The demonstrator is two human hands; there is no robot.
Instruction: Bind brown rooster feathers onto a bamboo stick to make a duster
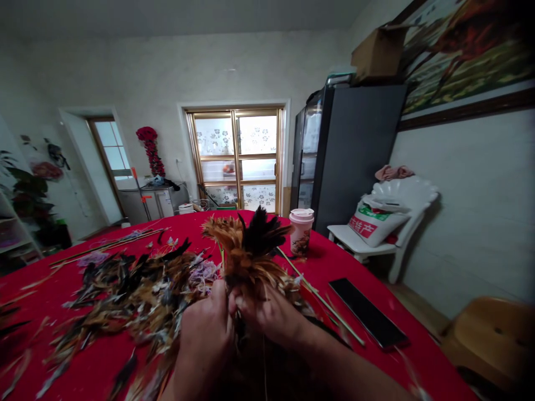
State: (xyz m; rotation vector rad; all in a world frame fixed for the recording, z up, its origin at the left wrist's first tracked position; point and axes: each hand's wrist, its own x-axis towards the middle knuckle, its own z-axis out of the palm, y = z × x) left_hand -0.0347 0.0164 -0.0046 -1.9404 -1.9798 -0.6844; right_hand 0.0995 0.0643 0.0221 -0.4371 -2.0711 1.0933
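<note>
A bunch of stiff feathers (246, 250) rises upright over the red tablecloth (83, 356), tawny and black plumes fanning out; to the left, a shaggy heap of loose feathers (137, 301) sprawls across the cloth; the left hand (207, 328) and right hand (267, 314) meet at the bunch's base, fingers (238, 298) curled tightly around it; next, a slim green stick (324, 301) lies on the cloth; behind it stands a smooth paper cup (301, 231); at right, a flat black phone (368, 312) rests.
</note>
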